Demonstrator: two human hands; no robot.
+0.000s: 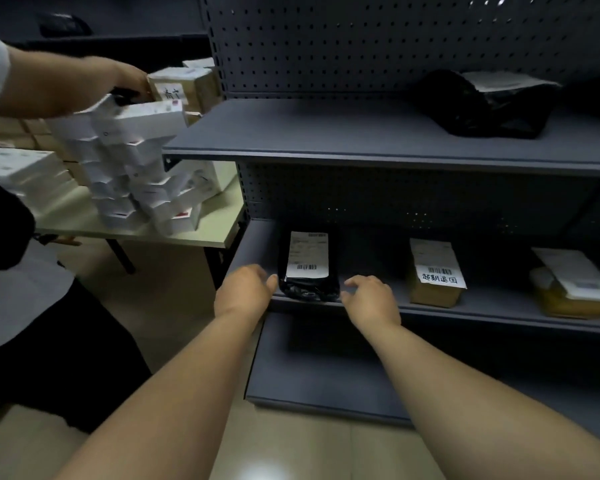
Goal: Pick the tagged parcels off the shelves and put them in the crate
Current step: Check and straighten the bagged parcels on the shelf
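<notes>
While both hands reach toward the middle shelf (482,308), the black parcel (309,282) lies between them at the shelf's front edge, near its left end. Its long axis runs front to back, with the white label (308,254) on top and the crumpled near end just at the lip. The left hand (245,289) is beside the parcel's left flank, fingers loosely spread, thumb almost at the plastic; whether it touches cannot be told. The right hand (371,294) is just off the right near corner, fingers slack and extended, holding nothing. Both are about equally near, so a two-sided squeeze across the short axis looks like the coming move.

Farther right on the same shelf sit a brown box (433,289) with a printed tag (439,275) and, toward the right end, a yellowish parcel (568,299). The upper shelf (326,133) carries a black bag (482,105) against the pegboard back (361,39). No crate is in view.

At left a pale table (194,233) is stacked with white boxes (136,168), where another person's hand (129,77) is busy. The room is dim, and the floor is light tile.
</notes>
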